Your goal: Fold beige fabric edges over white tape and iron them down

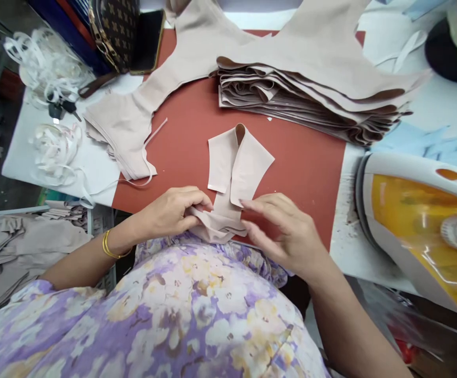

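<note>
A cut piece of beige fabric [248, 163] lies on the red-brown mat [181, 136], its upper part folded over and its lower end bunched at the mat's front edge. My left hand [183, 210] pinches the bunched fabric on the left side, thumb and fingers pressed together. On the right, my right hand [283, 226] has its thumb and fingers apart, the fingertips close by the fabric's lower right edge. Whether those tips touch it I cannot tell.
Stacked beige pieces [299, 100] lie behind, with more [122, 131] at the left. An orange and white iron [421, 220] stands right. White tape coils [55, 149], a patterned bag [114, 31] and a phone [147, 39] lie left. A crate of fabric [31, 236] sits below.
</note>
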### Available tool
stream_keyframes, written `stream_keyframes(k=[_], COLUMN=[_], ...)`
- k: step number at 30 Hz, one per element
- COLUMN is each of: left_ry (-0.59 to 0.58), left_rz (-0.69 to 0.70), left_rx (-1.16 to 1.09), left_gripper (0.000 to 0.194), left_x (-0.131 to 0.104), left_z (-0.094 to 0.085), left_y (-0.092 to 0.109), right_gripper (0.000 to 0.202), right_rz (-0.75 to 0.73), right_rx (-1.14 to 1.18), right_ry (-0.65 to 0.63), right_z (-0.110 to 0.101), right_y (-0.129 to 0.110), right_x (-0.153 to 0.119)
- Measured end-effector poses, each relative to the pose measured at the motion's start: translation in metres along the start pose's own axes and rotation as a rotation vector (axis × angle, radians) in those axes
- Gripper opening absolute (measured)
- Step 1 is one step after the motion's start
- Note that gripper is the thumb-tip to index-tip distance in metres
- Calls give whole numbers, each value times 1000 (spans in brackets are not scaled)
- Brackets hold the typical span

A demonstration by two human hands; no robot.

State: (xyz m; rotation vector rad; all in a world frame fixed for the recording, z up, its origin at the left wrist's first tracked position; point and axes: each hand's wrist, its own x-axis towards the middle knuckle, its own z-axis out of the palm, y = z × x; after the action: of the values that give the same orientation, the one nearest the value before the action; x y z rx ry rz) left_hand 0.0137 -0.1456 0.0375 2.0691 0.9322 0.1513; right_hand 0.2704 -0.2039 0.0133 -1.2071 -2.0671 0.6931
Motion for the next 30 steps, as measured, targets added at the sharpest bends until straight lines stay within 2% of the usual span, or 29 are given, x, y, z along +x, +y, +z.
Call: stream_keyframes(k=[3,5,7,9,11,14,17,18,21,23,26,28,30], left_ry=[37,48,56,60,34,-58,-102,-93,-46,-22,10,39,70], left_rz=[87,126,125,86,10,-141,-222,-222,-182,-145,-74,-30,-11], left_rx=[-154,-232,-290,-334,-401,-540,-608,-620,-659,-643,-568,-527,-502], left_gripper=[28,31,31,32,44,66,60,57,55,60,61,54,41], left_x=[2,1,0,-1,-1,2,7,9,15,20,26,28,29], left_z=[-9,-13,-16,-17,-18,-16,-15,-15,-18,-23,-34,-43,-51], left_y=[15,22,25,25,22,17,17,18,28,36,48,53,56], right_gripper=[56,61,50,27,10,6,7,6,32,41,29,11,5], right_rz=[0,22,91,171,217,220,188,190,214,229,231,165,80], right_rx=[250,428,586,665,660,625,645,666,725,763,755,655,550], right_ry=[-171,-245,-309,-348,-320,-225,-206,-204,-201,-195,-160,-157,-166], right_z=[7,13,16,16,13,6,1,0,2,3,-1,-8,-17], right_y=[-12,-17,-19,-19,-19,-18,-18,-18,-17,-16,-14,-12,-10], right_x=[9,14,18,19,19,19,19,19,20,22,27,31,34])
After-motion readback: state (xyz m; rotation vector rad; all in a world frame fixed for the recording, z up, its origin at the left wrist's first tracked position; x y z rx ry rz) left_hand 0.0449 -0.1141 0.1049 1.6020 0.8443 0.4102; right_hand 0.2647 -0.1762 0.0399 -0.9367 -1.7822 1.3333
